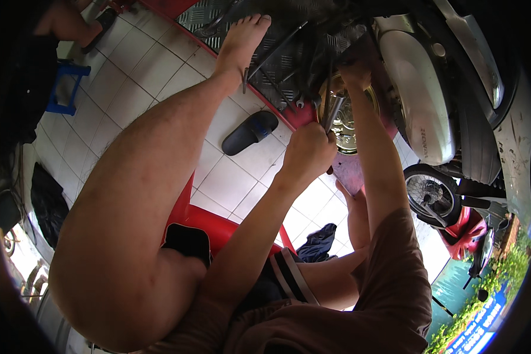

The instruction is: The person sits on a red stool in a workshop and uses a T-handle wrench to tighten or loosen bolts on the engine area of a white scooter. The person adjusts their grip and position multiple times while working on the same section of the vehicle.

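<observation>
My left hand [310, 147] is closed in a fist around a tool with a bright metal shaft [335, 108]. A dark end of it shows below the fist; its exact kind is hard to make out. Farther off, my right hand [356, 74] is curled among dark parts beneath the motorcycle [422, 97]. Whatever its fingers grip is hidden in shadow. Under both arms lies a round, gold-coloured pan [346, 143] with shiny contents I cannot make out. A small wrench [300, 101] rests by the red edge of the metal platform, left of the pan.
My bare foot [242, 41] rests on the dark tread-plate platform [203, 17]. A black sandal [251, 133] lies on the white floor tiles [159, 68]. Beneath me is a red seat [215, 223]. A blue stool [68, 88] stands near another person's leg, and another motorbike [454, 218] is at right.
</observation>
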